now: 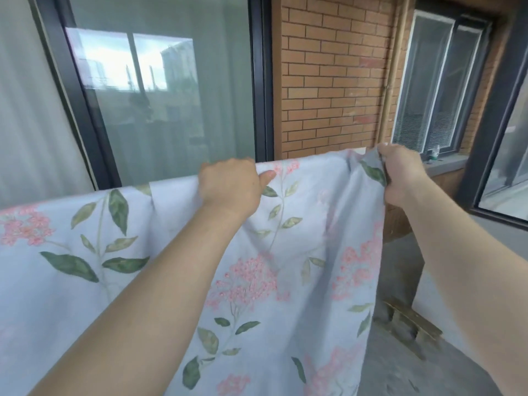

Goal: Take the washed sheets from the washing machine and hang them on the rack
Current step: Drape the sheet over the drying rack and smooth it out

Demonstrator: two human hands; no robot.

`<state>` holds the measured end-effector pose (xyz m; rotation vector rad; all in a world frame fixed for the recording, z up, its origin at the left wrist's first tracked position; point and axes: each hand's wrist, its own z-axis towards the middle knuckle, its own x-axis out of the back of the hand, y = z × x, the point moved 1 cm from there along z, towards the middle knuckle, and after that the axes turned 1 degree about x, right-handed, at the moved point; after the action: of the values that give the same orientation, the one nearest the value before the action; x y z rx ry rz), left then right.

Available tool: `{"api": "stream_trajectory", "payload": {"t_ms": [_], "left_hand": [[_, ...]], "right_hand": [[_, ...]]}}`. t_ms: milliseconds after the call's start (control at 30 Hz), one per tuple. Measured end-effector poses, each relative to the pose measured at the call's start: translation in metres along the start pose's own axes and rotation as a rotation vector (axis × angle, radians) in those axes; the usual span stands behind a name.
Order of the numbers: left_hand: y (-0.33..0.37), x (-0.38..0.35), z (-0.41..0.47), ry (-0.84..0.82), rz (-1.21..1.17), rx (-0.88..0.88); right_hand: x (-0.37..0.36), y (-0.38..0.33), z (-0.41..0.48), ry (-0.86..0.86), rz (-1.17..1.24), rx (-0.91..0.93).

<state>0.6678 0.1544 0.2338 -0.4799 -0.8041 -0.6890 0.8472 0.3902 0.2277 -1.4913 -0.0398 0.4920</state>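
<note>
A pale blue sheet [300,252] printed with pink flowers and green leaves hangs in front of me, its top edge running from lower left up to the right. The rack under that edge is hidden by the cloth. My left hand [231,184] grips the top edge near the middle, fingers curled over the far side and thumb on the near face. At the sheet's right corner, my right hand [400,172] holds the bunched fabric in a closed fist. The washing machine is out of view.
Behind the sheet stand a large dark-framed glass door [160,90] and a red brick wall [331,75]. A white-framed window [437,87] with a sill sits at the right. A wooden pallet piece [411,324] lies on the concrete floor at lower right.
</note>
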Motion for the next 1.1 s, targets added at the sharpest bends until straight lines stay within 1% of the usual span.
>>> {"api": "stream_trajectory", "payload": {"t_ms": [100,167,267,367,500,633,733,800,867,933,1033,1100], "left_hand": [[0.014,-0.004,0.009,0.022,-0.033,-0.014],[0.022,-0.008,0.012,0.077,-0.044,-0.042],[0.039,-0.013,0.021,0.107,-0.076,-0.098],[0.054,-0.015,0.030,0.096,-0.071,-0.084],[0.072,-0.018,0.038,0.108,-0.050,-0.057],[0.088,-0.015,0.048,0.102,-0.077,-0.017],[0.099,-0.018,0.052,0.101,-0.059,0.079],[0.102,-0.021,0.053,0.091,-0.016,0.157],[0.102,-0.023,0.053,0.095,0.021,0.198],[0.107,-0.023,0.053,0.115,0.017,0.223],[0.116,-0.025,0.053,0.170,0.019,0.239],[0.119,-0.030,0.054,0.195,0.042,0.259]], "right_hand": [[0.016,0.024,0.005,0.006,-0.032,-0.092],[0.020,0.033,0.000,0.010,-0.039,-0.112],[0.031,0.043,0.009,0.053,0.023,-0.089],[0.037,0.042,0.023,0.071,0.103,-0.071],[0.041,0.038,0.043,-0.061,0.183,-0.054],[0.049,0.019,0.072,-0.111,0.262,0.000],[0.055,0.012,0.105,-0.148,0.202,0.065],[0.056,0.014,0.123,-0.258,0.146,0.074],[0.058,0.019,0.135,-0.376,0.133,0.070],[0.060,0.023,0.146,-0.461,0.159,0.050],[0.061,0.021,0.154,-0.687,0.202,0.020],[0.063,0.020,0.156,-0.795,0.227,0.014]]}}
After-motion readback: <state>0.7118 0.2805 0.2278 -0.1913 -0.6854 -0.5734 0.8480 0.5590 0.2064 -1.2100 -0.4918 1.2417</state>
